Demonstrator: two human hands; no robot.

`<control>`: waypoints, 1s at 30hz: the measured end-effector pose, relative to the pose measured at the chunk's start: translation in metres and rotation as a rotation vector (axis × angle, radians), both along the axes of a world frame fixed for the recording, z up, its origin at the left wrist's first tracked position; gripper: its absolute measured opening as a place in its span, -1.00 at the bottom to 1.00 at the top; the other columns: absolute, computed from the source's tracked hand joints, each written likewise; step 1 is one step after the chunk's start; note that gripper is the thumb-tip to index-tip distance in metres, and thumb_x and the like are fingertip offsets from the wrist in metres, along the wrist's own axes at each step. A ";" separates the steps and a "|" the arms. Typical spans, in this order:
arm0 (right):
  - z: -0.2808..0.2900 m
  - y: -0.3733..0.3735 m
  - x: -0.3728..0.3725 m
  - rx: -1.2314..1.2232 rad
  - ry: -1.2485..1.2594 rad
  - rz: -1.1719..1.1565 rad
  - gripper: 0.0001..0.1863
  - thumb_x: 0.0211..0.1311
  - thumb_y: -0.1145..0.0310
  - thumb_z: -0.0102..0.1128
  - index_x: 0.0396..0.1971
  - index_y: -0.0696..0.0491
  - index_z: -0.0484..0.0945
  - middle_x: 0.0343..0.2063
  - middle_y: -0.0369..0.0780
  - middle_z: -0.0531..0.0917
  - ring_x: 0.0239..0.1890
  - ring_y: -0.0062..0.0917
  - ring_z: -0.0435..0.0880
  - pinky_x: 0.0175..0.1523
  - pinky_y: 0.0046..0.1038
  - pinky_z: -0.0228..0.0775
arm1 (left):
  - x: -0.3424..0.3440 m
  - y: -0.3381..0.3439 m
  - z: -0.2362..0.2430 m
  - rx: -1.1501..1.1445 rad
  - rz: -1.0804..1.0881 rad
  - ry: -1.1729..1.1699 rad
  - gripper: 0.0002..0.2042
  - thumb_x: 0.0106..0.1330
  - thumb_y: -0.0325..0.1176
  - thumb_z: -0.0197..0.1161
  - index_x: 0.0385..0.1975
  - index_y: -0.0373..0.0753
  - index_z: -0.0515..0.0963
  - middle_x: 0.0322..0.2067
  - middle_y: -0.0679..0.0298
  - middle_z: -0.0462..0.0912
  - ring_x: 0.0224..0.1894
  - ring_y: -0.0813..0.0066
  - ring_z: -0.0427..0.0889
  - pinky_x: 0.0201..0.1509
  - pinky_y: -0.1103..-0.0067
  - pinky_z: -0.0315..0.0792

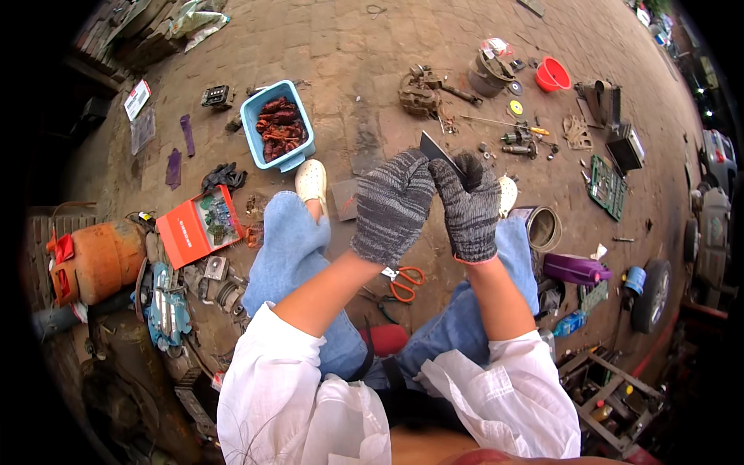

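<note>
Both my hands wear grey-black knitted gloves and meet in front of me, above my knees. A thin, flat dark piece with a straight edge (436, 149) sticks up between them. My left hand (394, 205) is closed at its left side, its fingers curled and partly hidden. From the right, my right hand (469, 205) grips the same piece, thumb side toward the left hand. The gloves cover the piece's lower part. Below my hands, orange-handled scissors (406, 284) lie on the ground beside dark-handled pliers (385, 308).
A blue tub (295, 160) of reddish-brown scrap stands ahead left. Left lie an orange-red box (184, 236) and an orange gas cylinder (108, 262). Rusty machine parts (419, 94), a bucket (490, 77) and a red bowl (552, 74) are ahead right. A green tool case (607, 188) and wheel (651, 296) lie right.
</note>
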State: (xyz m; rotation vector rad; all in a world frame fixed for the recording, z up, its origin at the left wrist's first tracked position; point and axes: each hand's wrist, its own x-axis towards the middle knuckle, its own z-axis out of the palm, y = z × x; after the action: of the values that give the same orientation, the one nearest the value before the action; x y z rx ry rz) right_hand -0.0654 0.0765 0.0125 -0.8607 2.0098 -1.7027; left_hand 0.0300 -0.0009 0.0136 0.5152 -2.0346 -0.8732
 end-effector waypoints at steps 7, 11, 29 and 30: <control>0.007 0.000 0.003 -0.055 -0.082 -0.012 -0.89 0.07 0.46 0.19 -0.51 0.17 0.47 -0.57 -0.32 0.54 -0.48 -0.71 0.45 -0.36 -0.64 0.30 | -0.003 -0.001 0.008 0.074 -0.043 0.020 -0.89 0.09 -0.45 0.11 -0.46 -0.37 0.47 -0.56 -0.02 0.50 -0.48 0.03 0.50 -0.42 0.36 0.38; 0.006 0.002 -0.004 0.008 -0.124 0.032 -0.86 0.09 0.34 0.18 -0.52 0.09 0.48 -0.59 -0.33 0.53 -0.51 -0.70 0.45 -0.42 -0.63 0.30 | 0.001 -0.002 0.010 0.089 -0.090 -0.112 -0.83 0.03 -0.51 0.13 -0.37 -0.40 0.50 -0.38 0.03 0.55 -0.33 0.12 0.54 -0.25 0.43 0.41; 0.003 0.001 -0.040 -0.423 -0.786 0.051 -0.67 0.15 0.00 0.05 -0.53 -0.03 0.37 -0.72 -0.46 0.27 -0.74 -0.77 0.17 -0.65 -0.67 0.05 | 0.009 -0.006 0.034 0.688 -0.342 -0.160 -0.85 0.19 -0.49 0.04 -0.29 -0.32 0.51 -0.42 0.25 0.58 -0.42 0.61 0.51 -0.34 0.64 0.42; -0.003 0.005 -0.043 -0.350 -0.594 0.079 -0.71 0.14 0.06 0.08 -0.50 -0.02 0.39 -0.71 -0.46 0.30 -0.73 -0.77 0.21 -0.64 -0.68 0.05 | 0.009 -0.006 0.032 0.638 -0.350 -0.147 -0.85 0.18 -0.49 0.04 -0.29 -0.33 0.51 -0.41 0.23 0.58 -0.40 0.58 0.53 -0.30 0.64 0.43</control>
State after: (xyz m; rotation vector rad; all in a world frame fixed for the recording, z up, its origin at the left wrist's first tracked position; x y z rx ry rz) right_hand -0.1080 0.0811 0.0092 -0.4410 1.2975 -1.9981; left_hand 0.0390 -0.0073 0.0456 0.5813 -1.9837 -1.7659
